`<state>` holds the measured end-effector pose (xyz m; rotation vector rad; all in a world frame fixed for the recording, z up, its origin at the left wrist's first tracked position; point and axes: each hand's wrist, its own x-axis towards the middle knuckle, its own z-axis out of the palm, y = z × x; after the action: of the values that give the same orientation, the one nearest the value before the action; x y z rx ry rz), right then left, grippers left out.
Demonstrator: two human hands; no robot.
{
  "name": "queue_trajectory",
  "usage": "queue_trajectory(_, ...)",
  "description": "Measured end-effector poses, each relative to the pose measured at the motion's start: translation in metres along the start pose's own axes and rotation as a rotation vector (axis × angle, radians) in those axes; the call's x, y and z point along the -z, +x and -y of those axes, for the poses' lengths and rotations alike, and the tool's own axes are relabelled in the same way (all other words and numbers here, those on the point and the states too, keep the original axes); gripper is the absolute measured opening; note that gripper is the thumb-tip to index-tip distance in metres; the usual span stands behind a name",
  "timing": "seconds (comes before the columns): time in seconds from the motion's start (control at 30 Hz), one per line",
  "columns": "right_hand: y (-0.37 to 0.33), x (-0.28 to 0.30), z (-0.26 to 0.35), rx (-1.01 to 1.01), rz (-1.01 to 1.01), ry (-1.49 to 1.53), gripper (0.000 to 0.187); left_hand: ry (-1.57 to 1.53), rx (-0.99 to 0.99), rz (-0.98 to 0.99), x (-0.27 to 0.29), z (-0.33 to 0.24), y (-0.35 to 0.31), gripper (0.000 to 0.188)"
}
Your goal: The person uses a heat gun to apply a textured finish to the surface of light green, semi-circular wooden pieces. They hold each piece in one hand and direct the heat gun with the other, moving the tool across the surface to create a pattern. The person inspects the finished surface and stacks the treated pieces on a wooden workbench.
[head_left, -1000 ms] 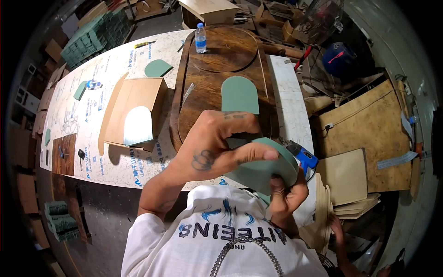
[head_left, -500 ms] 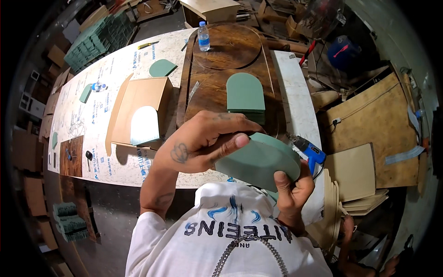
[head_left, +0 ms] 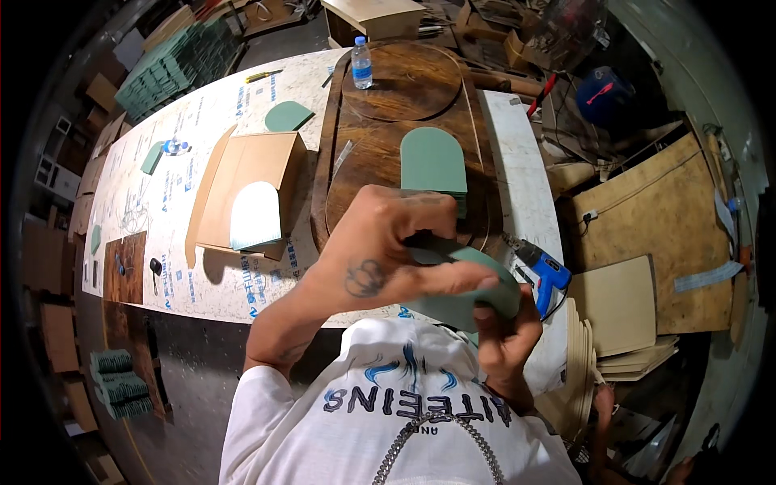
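Note:
Close to my chest, both hands are around a green round-ended board, which may be several thin ones together. My left hand is closed at its far side, fingers bent and thumb stretched along it; the thumb is blurred. At the right end my right hand grips it between thumb and fingers. Just beyond my hands, a stack of green arch-shaped boards lies on a dark wooden panel. Left of my wrist, white-topped arch-shaped pieces stand against an open cardboard box.
The white printed table carries a water bottle, another bottle, a yellow-handled tool and a loose green board. A blue power tool lies at right, near stacked beige sheets. Another person's arm shows lower right.
My left hand has shifted right, its thumb sliding along the green board toward my right hand. The board has tilted and turned, showing less of its face.

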<state>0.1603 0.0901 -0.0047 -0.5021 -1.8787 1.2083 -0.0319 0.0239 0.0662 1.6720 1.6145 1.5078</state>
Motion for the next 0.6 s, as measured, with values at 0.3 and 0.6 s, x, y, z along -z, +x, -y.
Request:
queue_trajectory(0.3,0.005,0.000,0.001,-0.028,-0.045,0.035,0.024,0.156,-0.045,0.031,-0.001,-0.004,-0.002,0.032)
queue_trajectory(0.6,0.007,-0.002,-0.004,-0.057,-0.030,0.077,0.027,0.233,-0.030,0.213,0.016,0.007,-0.005,0.023)
